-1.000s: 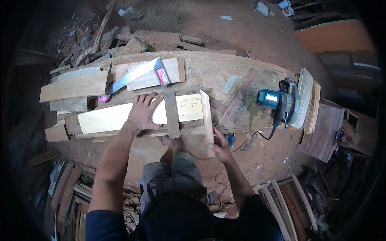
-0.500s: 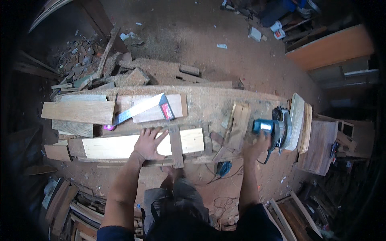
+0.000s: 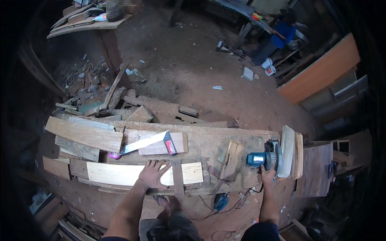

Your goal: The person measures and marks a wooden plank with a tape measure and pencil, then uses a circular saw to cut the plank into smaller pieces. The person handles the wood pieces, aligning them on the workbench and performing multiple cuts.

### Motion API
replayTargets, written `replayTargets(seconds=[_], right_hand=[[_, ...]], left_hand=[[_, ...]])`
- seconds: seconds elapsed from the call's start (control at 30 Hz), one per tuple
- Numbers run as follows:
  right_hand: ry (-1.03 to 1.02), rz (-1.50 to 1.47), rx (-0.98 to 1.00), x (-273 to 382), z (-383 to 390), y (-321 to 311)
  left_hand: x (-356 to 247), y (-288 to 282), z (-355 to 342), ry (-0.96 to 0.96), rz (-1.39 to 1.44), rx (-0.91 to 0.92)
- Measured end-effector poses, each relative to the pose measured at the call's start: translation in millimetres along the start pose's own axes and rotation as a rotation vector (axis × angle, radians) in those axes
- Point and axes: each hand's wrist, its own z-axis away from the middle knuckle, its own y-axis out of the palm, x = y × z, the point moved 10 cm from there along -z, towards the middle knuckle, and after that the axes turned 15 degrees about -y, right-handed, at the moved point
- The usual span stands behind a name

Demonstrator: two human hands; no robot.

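My left hand (image 3: 155,173) lies flat with spread fingers on a pale, smooth board (image 3: 112,173) along the bench's near side. Just right of this hand, a short dark wooden strip (image 3: 177,178) crosses over the board. My right hand (image 3: 268,174) is closed around the handle of a teal circular saw (image 3: 256,159) at the right end of the bench. Beyond the pale board rests a try square (image 3: 146,142) with a silver blade, partly over a flat board. A pink tape measure (image 3: 114,155) sits by the blade's left tip.
Upright planks (image 3: 286,152) stand right of the saw. Loose wood pieces (image 3: 232,160) lie between the saw and the pale board. Stacked boards (image 3: 84,134) cover the bench's left end. Below the near edge is another teal power tool (image 3: 220,202) with cords. A person in blue (image 3: 283,34) stands far off.
The view has tilted up, so the bench appears lower and the person at the back shows more. My left hand stays on the board, and my right hand remains at the saw.
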Motion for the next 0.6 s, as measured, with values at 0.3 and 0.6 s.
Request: replayTargets(seconds=[0.3, 0.6], right_hand=[[0.027, -0.089, -0.318, 17.9, 0.3, -109.9], [0.29, -0.586, -0.146, 170.3, 151.1, -179.6]], left_hand=[[-7.4, -4.9, 3.3, -0.007, 0.04, 0.027], [-12.1, -2.9, 7.3, -0.024, -0.021, 0.065]])
